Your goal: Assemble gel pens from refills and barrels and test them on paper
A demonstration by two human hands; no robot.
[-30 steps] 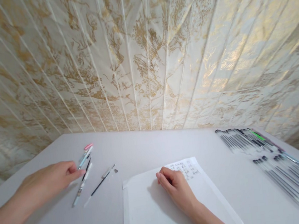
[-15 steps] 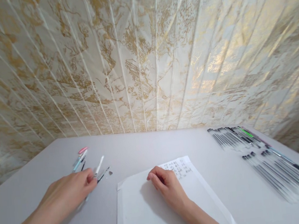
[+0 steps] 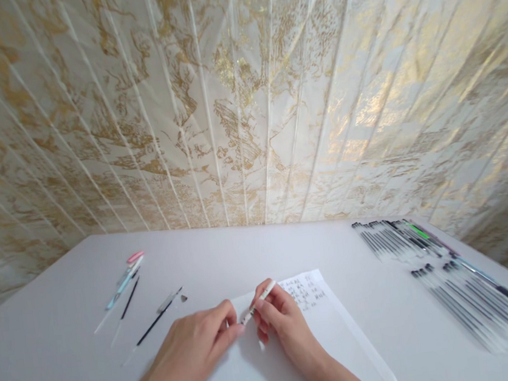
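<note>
A slim white pen slants between my two hands above a white sheet of paper. My right hand is closed around the pen's middle, fingers bent. The fingertips of my left hand pinch the pen's lower end, which has dark marks. Rows of small handwriting show at the paper's top right, partly behind my right hand. A small pale tip shows below my right fingers; I cannot make out what it belongs to.
On the left lie a pink item, a light blue pen, thin dark refills and a small dark piece. Many clear pens with black caps lie in rows at the right. A gold-patterned curtain hangs behind the table.
My left hand has moved right from the left-hand pens to my right hand. The white pen has left the table and is now held between both hands.
</note>
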